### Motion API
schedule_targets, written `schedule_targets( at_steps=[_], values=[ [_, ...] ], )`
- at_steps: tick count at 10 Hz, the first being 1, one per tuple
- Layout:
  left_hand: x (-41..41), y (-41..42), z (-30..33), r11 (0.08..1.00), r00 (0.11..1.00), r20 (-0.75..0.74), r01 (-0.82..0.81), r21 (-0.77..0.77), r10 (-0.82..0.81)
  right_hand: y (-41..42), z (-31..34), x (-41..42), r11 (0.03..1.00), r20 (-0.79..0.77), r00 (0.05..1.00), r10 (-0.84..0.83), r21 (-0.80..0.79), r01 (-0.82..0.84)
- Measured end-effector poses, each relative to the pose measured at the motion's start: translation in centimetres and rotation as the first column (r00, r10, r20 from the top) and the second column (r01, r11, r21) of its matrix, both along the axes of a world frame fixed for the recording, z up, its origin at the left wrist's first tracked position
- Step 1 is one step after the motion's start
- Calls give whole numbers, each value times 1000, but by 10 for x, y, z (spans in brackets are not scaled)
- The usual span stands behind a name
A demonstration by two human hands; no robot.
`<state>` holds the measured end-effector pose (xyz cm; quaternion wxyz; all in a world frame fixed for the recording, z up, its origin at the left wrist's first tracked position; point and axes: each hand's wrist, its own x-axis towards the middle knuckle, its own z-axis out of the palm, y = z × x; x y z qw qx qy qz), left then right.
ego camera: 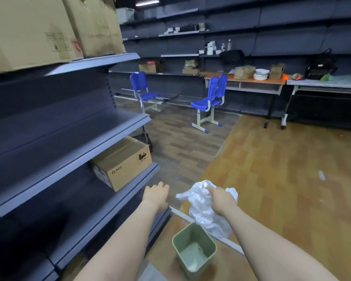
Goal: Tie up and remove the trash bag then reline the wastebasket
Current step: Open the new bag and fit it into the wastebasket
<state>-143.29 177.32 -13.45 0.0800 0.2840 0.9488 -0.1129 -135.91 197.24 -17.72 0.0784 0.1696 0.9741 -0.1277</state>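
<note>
— Nearest us, the green wastebasket (194, 249) stands unlined on the wooden floor (282, 179), beside the shelf's bottom edge.
— Our right hand (221, 197) grips the white trash bag (203, 207) above it; our left hand (156, 194) hovers, fingers loose, holding nothing.

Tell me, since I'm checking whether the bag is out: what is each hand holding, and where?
The right hand grips the white trash bag by its bunched top, above the wastebasket. The left hand holds nothing.

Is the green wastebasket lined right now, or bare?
Bare. The wastebasket stands upright with no bag over its rim; the white trash bag is outside it, gripped by the right hand.
</note>
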Motion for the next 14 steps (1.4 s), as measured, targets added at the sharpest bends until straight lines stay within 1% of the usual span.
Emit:
schedule_targets(
  at_steps=[2, 3, 4, 5, 6, 7, 8, 9, 11, 12, 14],
  values=[
    [-13, 51, -9, 985, 985, 12, -172, 3, 172, 68, -3, -50, 985, 13, 985, 172, 28, -172],
    [-6, 72, -12, 963, 962, 38, -269, -11, 269, 99, 1, -67, 964, 35, 965, 259, 54, -261],
    [2, 87, -12, 943, 942, 44, -333, 6, 332, 117, 1, -78, 946, 40, 946, 322, 37, -323],
    [13, 92, -13, 924, 923, 44, -383, -9, 383, 119, -3, -81, 921, 54, 920, 387, 14, -389],
    [22, 87, -21, 895, 894, 53, -443, -57, 446, 115, -13, -82, 914, 67, 912, 405, -65, -401],
    [30, 82, -27, 871, 871, 57, -481, -99, 488, 113, -22, -80, 914, 45, 913, 405, -59, -402],
    [39, 85, -34, 854, 856, 58, -505, -128, 514, 116, -41, -72, 883, 61, 881, 469, -33, -468],
    [48, 101, -34, 837, 836, 63, -538, -97, 545, 129, -43, -72, 852, 89, 848, 522, -20, -523],
    [53, 153, -31, 764, 762, 58, -646, -11, 645, 163, -34, -97, 764, 82, 763, 641, 21, -645],
    [58, 184, -34, 736, 734, 68, -677, -8, 676, 183, -31, -105, 727, 76, 727, 683, 27, -686],
    [72, 229, -44, 683, 681, 92, -730, 20, 726, 215, -36, -103, 659, 121, 656, 745, 17, -752]
  ],
)
